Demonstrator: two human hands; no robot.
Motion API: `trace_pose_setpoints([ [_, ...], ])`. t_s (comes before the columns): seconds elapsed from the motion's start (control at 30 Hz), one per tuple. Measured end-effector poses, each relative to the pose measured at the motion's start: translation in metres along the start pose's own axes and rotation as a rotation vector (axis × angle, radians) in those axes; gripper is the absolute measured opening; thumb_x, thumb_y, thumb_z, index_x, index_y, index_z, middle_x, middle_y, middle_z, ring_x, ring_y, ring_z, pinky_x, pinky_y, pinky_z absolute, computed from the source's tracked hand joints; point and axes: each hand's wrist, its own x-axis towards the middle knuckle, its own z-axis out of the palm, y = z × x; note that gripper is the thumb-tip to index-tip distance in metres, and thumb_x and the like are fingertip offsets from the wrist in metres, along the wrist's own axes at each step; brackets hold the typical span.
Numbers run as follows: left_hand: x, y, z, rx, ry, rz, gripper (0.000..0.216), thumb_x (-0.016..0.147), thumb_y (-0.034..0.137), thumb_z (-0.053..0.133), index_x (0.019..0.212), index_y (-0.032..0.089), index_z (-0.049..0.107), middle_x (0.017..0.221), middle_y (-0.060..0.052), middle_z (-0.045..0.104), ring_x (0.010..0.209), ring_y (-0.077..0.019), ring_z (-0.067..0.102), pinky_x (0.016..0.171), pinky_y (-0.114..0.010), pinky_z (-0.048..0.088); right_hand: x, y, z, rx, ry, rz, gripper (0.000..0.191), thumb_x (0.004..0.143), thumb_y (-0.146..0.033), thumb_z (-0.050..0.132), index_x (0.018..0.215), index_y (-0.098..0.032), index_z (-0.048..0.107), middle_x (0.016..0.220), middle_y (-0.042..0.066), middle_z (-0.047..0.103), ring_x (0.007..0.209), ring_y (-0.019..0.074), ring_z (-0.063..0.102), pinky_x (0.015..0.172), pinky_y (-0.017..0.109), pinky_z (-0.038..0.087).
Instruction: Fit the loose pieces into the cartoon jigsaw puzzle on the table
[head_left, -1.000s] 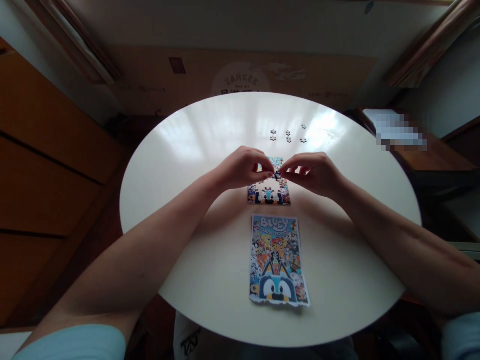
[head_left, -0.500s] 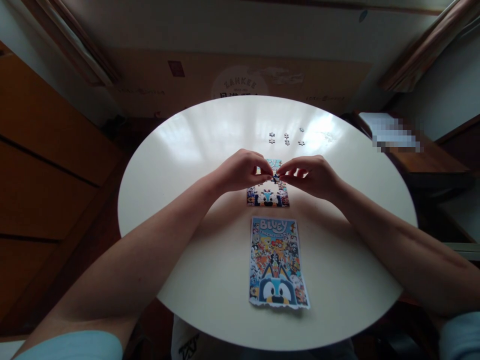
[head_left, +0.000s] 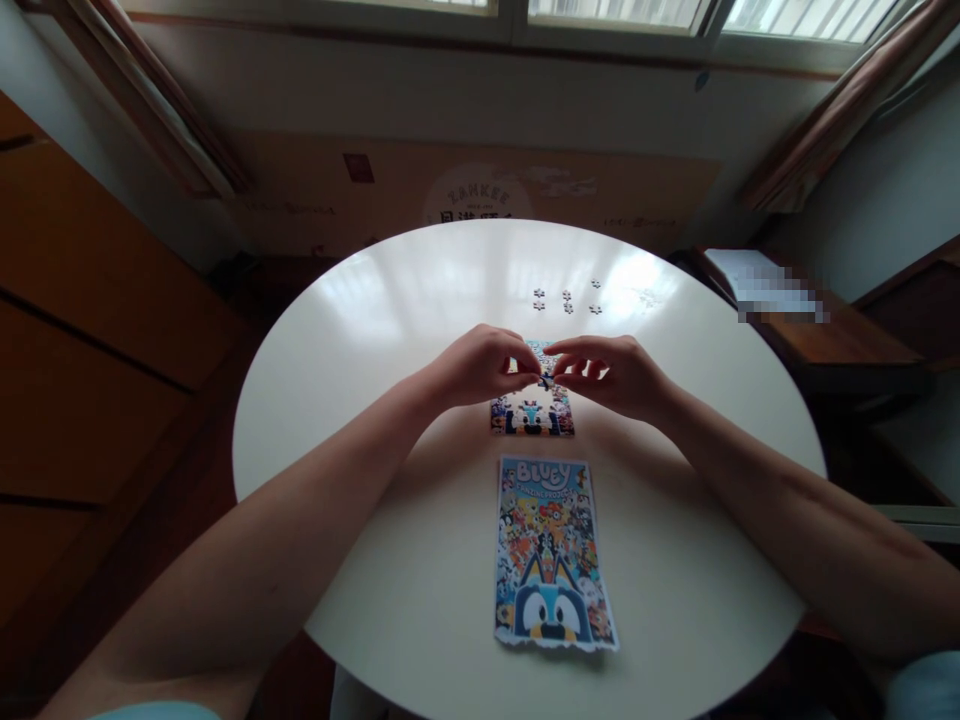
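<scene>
A partly built jigsaw [head_left: 532,414] lies in the middle of a round white table [head_left: 360,330]. Just above it, my left hand [head_left: 480,364] and my right hand [head_left: 611,372] meet fingertip to fingertip. Both are pinched on a small dark puzzle piece [head_left: 547,380] held between them. Both hands cover the upper part of the jigsaw. Nearer me lies a colourful reference picture [head_left: 551,552] with a blue cartoon dog and a torn lower edge.
Several loose puzzle pieces [head_left: 567,298] lie on the far side of the table. A large cardboard sheet [head_left: 480,190] leans on the wall under the window. A wooden cabinet [head_left: 82,330] stands on the left, and a low wooden shelf [head_left: 825,330] on the right.
The view has tilted upward, so the table and hands sit lower in the picture and the window shows. My hands stay pinched together over the jigsaw.
</scene>
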Motion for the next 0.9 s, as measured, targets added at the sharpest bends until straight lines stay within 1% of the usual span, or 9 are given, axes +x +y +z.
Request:
trace_pose_setpoints([
  [0.1,0.000,0.000,-0.001,0.007,0.005,0.005,0.011,0.083,0.018,0.069,0.086,0.019,0.080,0.076,-0.003,0.073,0.063,-0.0111,0.064,0.059,-0.023,0.050,0.001,-0.001,0.000,0.010,0.006,-0.020,0.033,0.088,-0.034,0.070,0.118,-0.021,0.073,0.086,0.002,0.076,0.068,0.0117,0.067,0.060,0.026,0.056],
  [0.2,0.000,-0.001,-0.004,0.045,0.027,0.005,0.010,0.085,0.023,0.070,0.086,0.019,0.079,0.075,-0.003,0.073,0.060,-0.0105,0.062,0.058,-0.024,0.048,0.002,0.002,-0.005,-0.004,0.025,-0.044,0.034,0.088,-0.032,0.070,0.120,-0.022,0.072,0.086,0.001,0.076,0.067,0.0109,0.066,0.060,0.026,0.055],
  [0.27,-0.001,-0.003,-0.006,0.078,0.099,-0.029,0.011,0.086,0.024,0.069,0.086,0.019,0.079,0.077,-0.004,0.073,0.059,-0.0102,0.060,0.059,-0.024,0.048,0.001,0.007,-0.013,-0.026,0.060,-0.026,0.035,0.088,-0.033,0.070,0.121,-0.022,0.071,0.087,0.002,0.076,0.065,0.0105,0.064,0.060,0.027,0.055],
  [0.4,-0.004,-0.014,-0.011,0.137,0.287,-0.114,0.012,0.087,0.023,0.067,0.085,0.018,0.078,0.077,-0.003,0.074,0.057,-0.0096,0.056,0.061,-0.025,0.048,0.000,0.026,-0.034,-0.063,0.176,0.045,0.040,0.086,-0.037,0.072,0.122,-0.019,0.071,0.090,0.004,0.076,0.063,0.0105,0.060,0.060,0.029,0.054],
  [0.5,-0.006,-0.023,-0.011,0.176,0.368,-0.160,0.014,0.088,0.023,0.066,0.085,0.017,0.078,0.076,-0.003,0.073,0.057,-0.0097,0.055,0.062,-0.025,0.047,0.000,0.042,-0.048,-0.106,0.192,0.100,0.042,0.085,-0.036,0.072,0.123,-0.018,0.071,0.091,0.005,0.075,0.063,0.0111,0.059,0.062,0.030,0.053],
  [0.6,-0.008,-0.031,-0.010,0.188,0.425,-0.201,0.013,0.087,0.023,0.066,0.086,0.017,0.078,0.076,-0.003,0.075,0.058,-0.0104,0.055,0.063,-0.026,0.047,0.000,0.060,-0.056,-0.148,0.222,0.158,0.045,0.083,-0.036,0.072,0.123,-0.018,0.071,0.091,0.006,0.075,0.063,0.0122,0.059,0.063,0.031,0.053],
  [0.77,-0.010,-0.041,-0.010,0.180,0.487,-0.292,0.012,0.086,0.024,0.068,0.085,0.019,0.079,0.074,-0.002,0.075,0.059,-0.0121,0.057,0.063,-0.027,0.047,0.000,0.084,-0.057,-0.209,0.353,0.295,0.041,0.081,-0.038,0.072,0.117,-0.020,0.074,0.090,0.006,0.076,0.066,0.0148,0.062,0.065,0.031,0.053],
  [0.83,-0.011,-0.044,-0.010,0.167,0.496,-0.322,0.012,0.086,0.024,0.068,0.085,0.019,0.079,0.074,-0.002,0.075,0.059,-0.0125,0.057,0.062,-0.027,0.047,0.001,0.088,-0.054,-0.226,0.370,0.335,0.039,0.081,-0.038,0.072,0.116,-0.021,0.075,0.091,0.005,0.077,0.068,0.0152,0.063,0.067,0.031,0.054],
  [0.9,-0.011,-0.047,-0.011,0.146,0.498,-0.349,0.012,0.085,0.025,0.068,0.085,0.019,0.079,0.074,-0.002,0.075,0.058,-0.0127,0.057,0.061,-0.027,0.047,0.002,0.089,-0.049,-0.258,0.353,0.347,0.037,0.082,-0.036,0.071,0.116,-0.023,0.075,0.092,0.004,0.077,0.068,0.0150,0.063,0.070,0.031,0.054],
])
